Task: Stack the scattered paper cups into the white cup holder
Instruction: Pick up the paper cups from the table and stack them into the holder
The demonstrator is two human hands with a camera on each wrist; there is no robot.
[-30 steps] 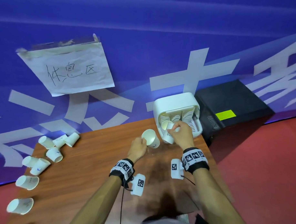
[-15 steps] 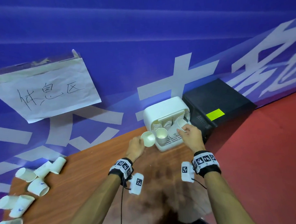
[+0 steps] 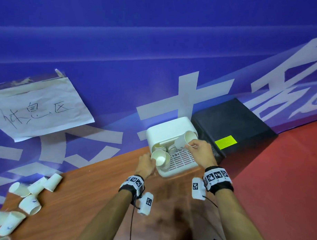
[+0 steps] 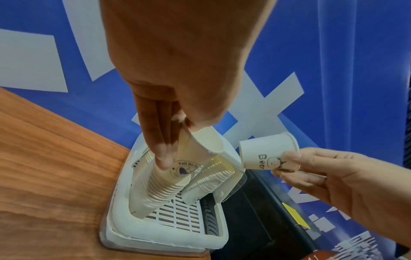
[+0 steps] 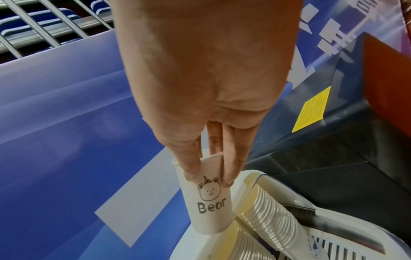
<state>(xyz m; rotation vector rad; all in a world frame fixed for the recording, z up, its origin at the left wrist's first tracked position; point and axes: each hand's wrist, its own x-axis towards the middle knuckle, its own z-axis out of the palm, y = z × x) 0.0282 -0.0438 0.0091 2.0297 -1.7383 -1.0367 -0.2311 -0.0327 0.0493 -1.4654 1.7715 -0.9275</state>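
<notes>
The left hand [image 3: 146,166] held a paper cup [image 4: 189,158] printed "Fell Be…" onto the left stack in the white cup holder [image 3: 179,170] at the table's [image 3: 85,194] far edge. The right hand [image 3: 202,152] pinched a cup [image 5: 205,198] marked "Bear" above the holder. Loose cups [image 3: 29,205] lay far left; a wall note [image 3: 37,109] read "休息区".

White cup holder [image 3: 169,127] packed with leaning stacks [image 4: 160,191]; loose paper cups [image 3: 29,203] lie tipped far left.
</notes>
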